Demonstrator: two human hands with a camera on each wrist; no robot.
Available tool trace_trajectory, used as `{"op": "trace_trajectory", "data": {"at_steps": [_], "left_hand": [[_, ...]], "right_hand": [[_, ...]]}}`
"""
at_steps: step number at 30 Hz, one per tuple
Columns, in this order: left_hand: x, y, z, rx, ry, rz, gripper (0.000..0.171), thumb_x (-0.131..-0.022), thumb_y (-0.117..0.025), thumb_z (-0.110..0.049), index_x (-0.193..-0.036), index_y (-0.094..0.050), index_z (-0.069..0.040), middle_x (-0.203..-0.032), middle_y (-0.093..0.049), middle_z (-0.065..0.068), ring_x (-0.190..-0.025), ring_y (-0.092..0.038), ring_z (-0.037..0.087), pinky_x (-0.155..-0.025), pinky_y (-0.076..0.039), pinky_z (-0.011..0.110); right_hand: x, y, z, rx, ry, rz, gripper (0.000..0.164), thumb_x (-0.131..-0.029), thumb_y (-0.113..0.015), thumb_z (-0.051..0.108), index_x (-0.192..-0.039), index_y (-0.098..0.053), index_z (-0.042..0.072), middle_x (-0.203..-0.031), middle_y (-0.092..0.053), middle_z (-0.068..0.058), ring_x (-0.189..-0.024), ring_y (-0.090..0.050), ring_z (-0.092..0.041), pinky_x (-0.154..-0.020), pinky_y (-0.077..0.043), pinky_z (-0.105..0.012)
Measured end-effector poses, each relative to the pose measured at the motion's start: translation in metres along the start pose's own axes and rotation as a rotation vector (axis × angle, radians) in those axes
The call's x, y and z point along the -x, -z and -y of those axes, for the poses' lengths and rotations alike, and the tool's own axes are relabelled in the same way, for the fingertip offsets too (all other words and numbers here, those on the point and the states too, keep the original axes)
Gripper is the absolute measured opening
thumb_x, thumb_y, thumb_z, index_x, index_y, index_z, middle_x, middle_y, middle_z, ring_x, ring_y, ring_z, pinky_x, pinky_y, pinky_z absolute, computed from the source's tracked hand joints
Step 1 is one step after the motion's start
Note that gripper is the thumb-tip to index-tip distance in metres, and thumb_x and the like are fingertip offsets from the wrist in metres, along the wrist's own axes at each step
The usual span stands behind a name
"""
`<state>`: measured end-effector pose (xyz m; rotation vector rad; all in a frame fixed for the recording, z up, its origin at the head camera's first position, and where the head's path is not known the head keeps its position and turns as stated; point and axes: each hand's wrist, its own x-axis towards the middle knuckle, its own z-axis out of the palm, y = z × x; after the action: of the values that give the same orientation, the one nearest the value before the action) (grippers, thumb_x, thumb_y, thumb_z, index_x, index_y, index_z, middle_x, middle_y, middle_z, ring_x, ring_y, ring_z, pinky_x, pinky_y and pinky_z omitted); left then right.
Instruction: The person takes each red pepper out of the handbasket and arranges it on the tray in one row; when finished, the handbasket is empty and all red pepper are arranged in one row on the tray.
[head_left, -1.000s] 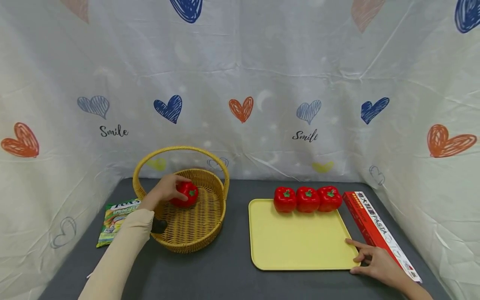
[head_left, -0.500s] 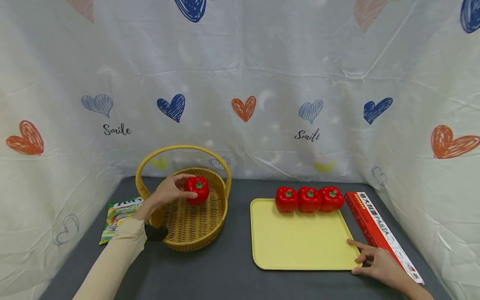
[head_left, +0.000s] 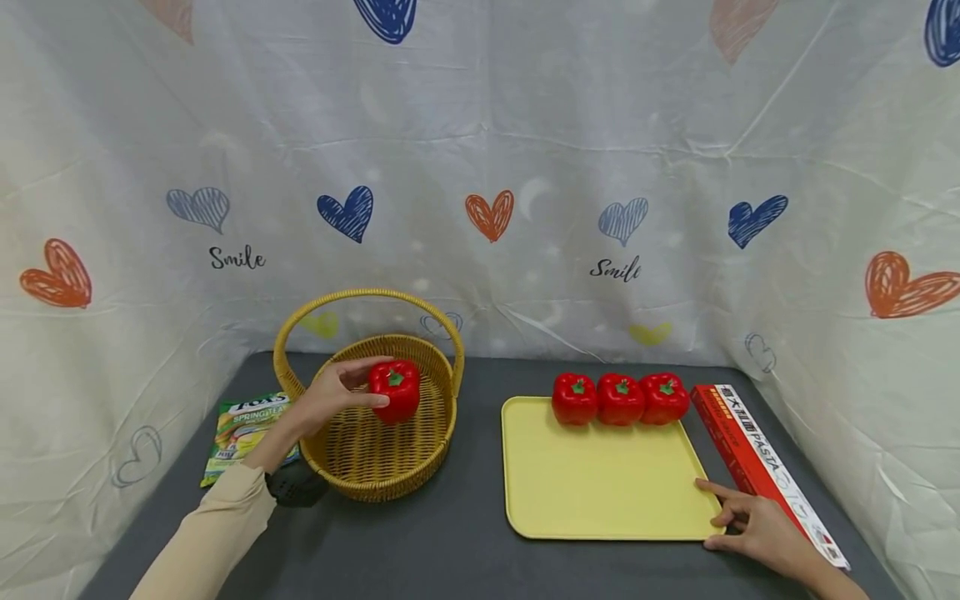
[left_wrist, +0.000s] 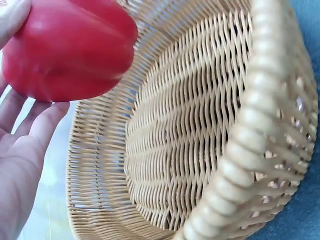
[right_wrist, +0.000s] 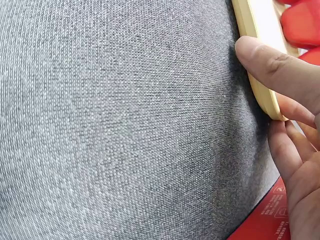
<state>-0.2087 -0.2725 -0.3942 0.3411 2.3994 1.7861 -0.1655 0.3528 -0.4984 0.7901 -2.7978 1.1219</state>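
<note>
In the head view my left hand [head_left: 339,393] grips a red bell pepper [head_left: 395,392] between thumb and fingers, over the round wicker basket [head_left: 448,442]. The left wrist view has this pepper [left_wrist: 70,50] at the top left, above the woven basket floor [left_wrist: 175,130]. My right hand [head_left: 757,529] holds the near right corner of the yellow tray [head_left: 600,483], its thumb on the front edge and fingers along the side. Close up in the right wrist view, the thumb presses the tray rim [right_wrist: 267,97]. Several red bell peppers [head_left: 619,400] sit in a row along the tray's far edge.
Left of the basket lies a green snack packet [head_left: 238,437], partly behind my left forearm. A long red pasta box [head_left: 765,467] lies right of the tray, beside my right hand. The basket's tall handle [head_left: 367,293] arches above it. A heart-print curtain [head_left: 480,167] hangs behind the dark table.
My left hand has moved the pepper slightly to the right inside the basket's outline, raising it, then lowering it a little. The right hand stays at the tray corner.
</note>
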Motion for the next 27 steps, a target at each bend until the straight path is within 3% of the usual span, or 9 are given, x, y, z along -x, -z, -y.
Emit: {"op": "trace_trajectory", "data": {"at_steps": [6,12,15,20,27], "left_hand": [[0.015,-0.002,-0.009,0.043,-0.026,-0.004,0.06,-0.083,-0.074,-0.01,-0.138,-0.051,-0.004,-0.13,-0.057,0.018,-0.11,-0.062,0.02,-0.081,-0.056,0.038],[0.022,-0.018,-0.021,0.125,-0.112,0.08,0.058,-0.084,-0.07,-0.004,-0.138,-0.049,0.002,-0.126,-0.062,0.011,-0.107,-0.063,0.019,-0.08,-0.056,0.041],[0.019,-0.032,-0.025,0.159,-0.158,0.131,0.057,-0.084,-0.071,-0.002,-0.136,-0.049,0.005,-0.126,-0.061,0.01,-0.108,-0.062,0.021,-0.082,-0.056,0.039],[0.008,-0.055,-0.031,0.186,-0.179,0.194,0.06,-0.081,-0.075,-0.004,-0.135,-0.05,0.004,-0.129,-0.059,0.013,-0.112,-0.06,0.024,-0.088,-0.053,0.037],[-0.014,-0.087,-0.037,0.178,-0.16,0.263,0.06,-0.079,-0.078,-0.007,-0.134,-0.054,-0.001,-0.129,-0.058,0.016,-0.115,-0.058,0.027,-0.091,-0.052,0.038]], "right_hand": [[0.0,0.0,0.001,0.008,-0.013,0.002,0.024,-0.065,-0.088,0.026,-0.069,-0.065,0.022,-0.121,-0.062,0.016,-0.08,-0.055,0.004,-0.056,-0.048,-0.018],[-0.001,0.001,-0.001,0.025,-0.015,0.012,0.024,-0.066,-0.087,0.029,-0.069,-0.065,0.023,-0.121,-0.062,0.015,-0.085,-0.056,0.006,-0.058,-0.05,-0.017],[0.0,0.002,0.0,0.029,-0.023,0.013,0.024,-0.066,-0.087,0.03,-0.069,-0.064,0.022,-0.12,-0.064,0.009,-0.084,-0.056,0.005,-0.058,-0.05,-0.018],[0.0,0.0,0.001,0.028,-0.023,0.008,0.025,-0.066,-0.087,0.029,-0.068,-0.063,0.022,-0.118,-0.067,-0.001,-0.084,-0.056,0.005,-0.058,-0.05,-0.017],[-0.001,0.002,0.0,0.03,-0.006,0.001,0.025,-0.066,-0.087,0.029,-0.069,-0.063,0.022,-0.119,-0.066,0.002,-0.093,-0.055,0.011,-0.059,-0.051,-0.017]]}}
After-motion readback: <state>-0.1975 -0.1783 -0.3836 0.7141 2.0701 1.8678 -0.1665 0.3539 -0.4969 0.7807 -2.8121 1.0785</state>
